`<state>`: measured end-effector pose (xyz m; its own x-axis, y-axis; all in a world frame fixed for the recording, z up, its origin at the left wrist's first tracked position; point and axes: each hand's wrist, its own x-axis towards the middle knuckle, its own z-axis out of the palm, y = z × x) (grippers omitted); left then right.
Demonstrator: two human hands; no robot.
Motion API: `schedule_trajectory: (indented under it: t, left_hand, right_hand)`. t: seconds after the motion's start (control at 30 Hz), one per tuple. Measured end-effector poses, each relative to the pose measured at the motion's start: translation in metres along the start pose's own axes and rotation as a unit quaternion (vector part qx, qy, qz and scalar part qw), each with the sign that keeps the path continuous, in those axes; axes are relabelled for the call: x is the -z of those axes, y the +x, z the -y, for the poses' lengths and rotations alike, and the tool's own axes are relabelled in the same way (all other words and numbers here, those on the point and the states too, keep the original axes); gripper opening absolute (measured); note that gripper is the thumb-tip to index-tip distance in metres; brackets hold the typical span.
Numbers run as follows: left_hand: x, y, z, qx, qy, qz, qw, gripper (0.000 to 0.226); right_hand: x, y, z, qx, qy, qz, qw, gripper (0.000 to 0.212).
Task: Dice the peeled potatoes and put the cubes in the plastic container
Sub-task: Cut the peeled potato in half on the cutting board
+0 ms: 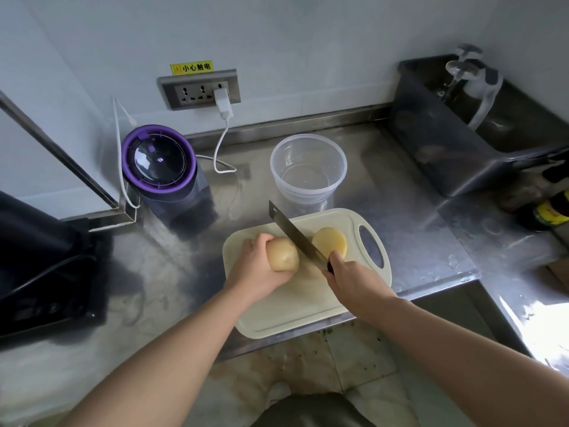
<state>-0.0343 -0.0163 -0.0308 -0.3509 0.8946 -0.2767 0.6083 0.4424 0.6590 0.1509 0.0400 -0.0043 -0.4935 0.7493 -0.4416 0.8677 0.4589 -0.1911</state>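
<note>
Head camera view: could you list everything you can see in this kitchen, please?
Counter: one, steel, along the wall.
Cutting board: one, cream, counter's front edge.
Plastic container: one, clear, behind the board.
Potato: one, pale yellow, on the board.
Knife: one, dark blade, right of the potato.
Potato half: one, yellow, right of the knife.
Appliance: one, purple-lidded, back left.
Tub: one, grey, back right.
Left hand: one, grips the potato.
Right hand: one, grips the knife handle.
</note>
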Motion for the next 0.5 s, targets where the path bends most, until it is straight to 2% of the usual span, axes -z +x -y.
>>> schedule_trajectory:
  t: [0.13,0.23,0.3,0.4,0.5]
  left_hand:
    - [0.028,0.005,0.002,-0.015,0.157,0.023,0.987,0.071]
    - [0.030,0.006,-0.007,-0.066,0.273,0.037,0.959,0.065]
    - [0.026,0.006,-0.011,-0.101,0.310,0.027,0.945,0.064]
    - [0.019,0.005,-0.006,-0.101,0.278,0.014,0.955,0.065]
    - [0.016,0.004,0.007,-0.022,0.136,0.035,0.990,0.074]
  right_hand:
    - [0.004,0.004,-0.001,0.009,-0.001,0.017,1.000,0.027]
    - [0.003,0.006,0.002,0.013,-0.001,0.015,1.000,0.025]
    - [0.004,0.006,0.005,0.009,0.007,0.008,1.000,0.025]
    - [0.005,0.006,0.007,0.001,0.029,0.001,1.000,0.025]
    - [0.008,0.004,0.011,-0.005,0.054,-0.013,0.998,0.024]
